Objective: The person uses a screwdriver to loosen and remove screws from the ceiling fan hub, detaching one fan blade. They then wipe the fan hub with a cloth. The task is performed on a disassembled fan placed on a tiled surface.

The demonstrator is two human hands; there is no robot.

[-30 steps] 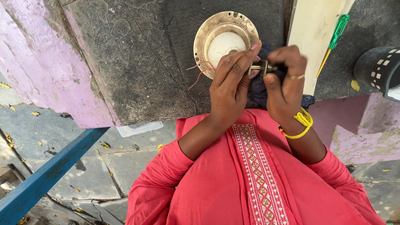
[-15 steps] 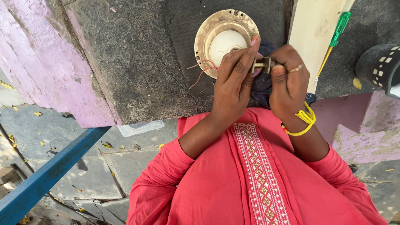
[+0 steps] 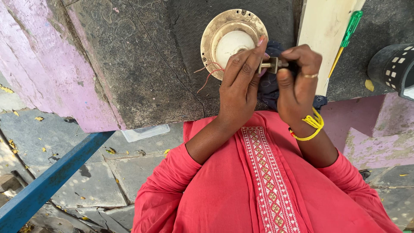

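My left hand (image 3: pixel 241 82) and my right hand (image 3: pixel 297 84) meet over a dark stone slab (image 3: pixel 142 64). Between the fingertips of both sits a small brass threaded fitting (image 3: pixel 271 65). My right hand pinches its right end, with a ring on one finger and yellow thread bands at the wrist. My left fingers press on its left end. Just behind lies a round brass plate with a white dome in the middle (image 3: pixel 233 39), with thin red wires (image 3: pixel 209 73) trailing from it. A dark blue cloth (image 3: pixel 269 86) lies under my hands.
A green-handled screwdriver (image 3: pixel 347 36) rests on a cream board (image 3: pixel 327 30) at the right. A black cylinder with white squares (image 3: pixel 394 64) stands at the far right. Pink-painted wall, a blue metal bar (image 3: pixel 51 181) and a clear plastic lid (image 3: pixel 144 133) lie on the paving below.
Both hands have shifted slightly on the brass fitting; my right fingers have turned around its end. The plate and tools have not moved.
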